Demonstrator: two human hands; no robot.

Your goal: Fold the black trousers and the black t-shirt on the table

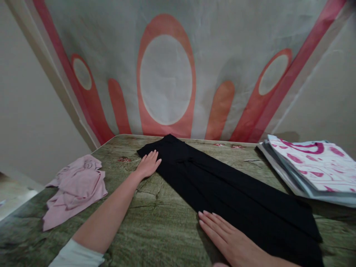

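A long black garment [222, 185] lies flat and diagonal across the green marbled table [155, 222], from the far middle to the near right. My left hand [148, 164] rests palm down, fingers stretched out, on its far upper-left edge. My right hand [230, 239] lies flat with fingers together on the garment's near edge, holding nothing.
A crumpled pink cloth [76, 187] sits on the table's left side. A stack of folded clothes, topped by a white piece with magenta print [314, 163], stands at the right edge. A grey and red patterned sheet [167, 74] hangs behind the table.
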